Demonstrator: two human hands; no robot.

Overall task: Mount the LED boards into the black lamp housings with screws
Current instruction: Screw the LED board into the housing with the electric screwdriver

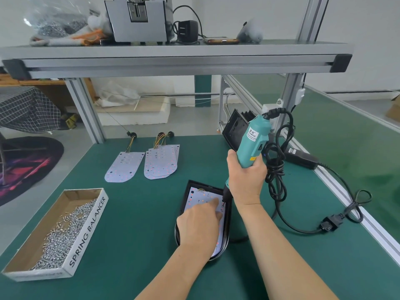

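board [202, 201] sits in housing [185, 197], my left hand [199, 221] pressing it, right hand [246, 176] gripping the screwdriver [255, 139]; other boards [161, 163] wait.

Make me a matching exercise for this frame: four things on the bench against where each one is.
1. screwdriver
2. box of screws
3. loose LED boards
4. spare housing

a. flat, far middle of the table
b. tilted up, far right
c. gripped by the right hand
d. near left

Pairs: 1-c; 2-d; 3-a; 4-b
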